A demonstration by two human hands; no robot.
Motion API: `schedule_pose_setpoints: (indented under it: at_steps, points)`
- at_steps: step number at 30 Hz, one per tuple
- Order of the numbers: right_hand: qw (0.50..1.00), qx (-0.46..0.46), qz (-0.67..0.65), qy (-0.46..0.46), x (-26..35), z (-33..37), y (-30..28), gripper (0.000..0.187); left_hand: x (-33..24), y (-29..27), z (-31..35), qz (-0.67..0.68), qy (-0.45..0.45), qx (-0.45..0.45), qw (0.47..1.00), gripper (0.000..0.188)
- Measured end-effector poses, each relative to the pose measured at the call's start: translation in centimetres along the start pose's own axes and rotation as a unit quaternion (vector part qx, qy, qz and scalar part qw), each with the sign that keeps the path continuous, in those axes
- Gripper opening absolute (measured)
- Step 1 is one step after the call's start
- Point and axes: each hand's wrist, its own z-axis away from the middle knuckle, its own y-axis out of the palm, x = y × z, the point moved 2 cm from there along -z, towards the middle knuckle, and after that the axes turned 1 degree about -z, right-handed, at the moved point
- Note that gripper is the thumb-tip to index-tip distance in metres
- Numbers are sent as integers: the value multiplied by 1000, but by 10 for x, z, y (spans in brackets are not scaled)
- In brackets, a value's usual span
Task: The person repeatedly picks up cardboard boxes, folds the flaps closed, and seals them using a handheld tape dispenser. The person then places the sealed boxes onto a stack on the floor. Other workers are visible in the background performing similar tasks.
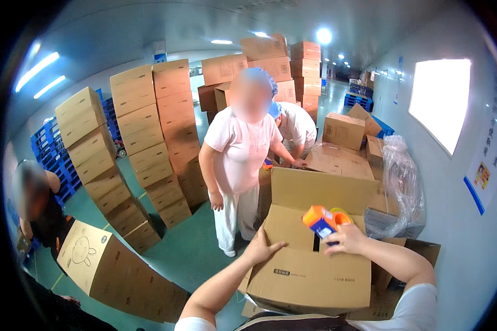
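Brown box [309,276] flaps are pressed flat by the spread left hand [261,248]. An orange tape roller [324,220] is gripped by the right hand [345,238]. Tape must be pulled straight along the seam.

floor [188,251]: green | window [439,102]: bright, right wall | ceiling lights [36,70]: on

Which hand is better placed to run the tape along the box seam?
Probably the right hand: it already holds the orange tape dispenser over the seam of the cardboard box. The left hand lies flat on the flap.
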Motion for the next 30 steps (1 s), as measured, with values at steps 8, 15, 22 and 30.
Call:
schedule_pose_setpoints:
  at_steps: [8,15,22,30]
  points:
    - [937,-173,210,217,-72,-87,-128,16,14,24,-8,-22,14,60,998,82]
    - [982,-2,-17,186,12,-15,-5,14,-8,11,15,-153,147,-186,960,95]
    - [919,-173,85,345,5,74,-12,16,5,11,5,16,-18,-13,1000,58]
    - [711,-389,-335,480,4,149,64,52,-10,20,-12,207,-11,75,975,69]
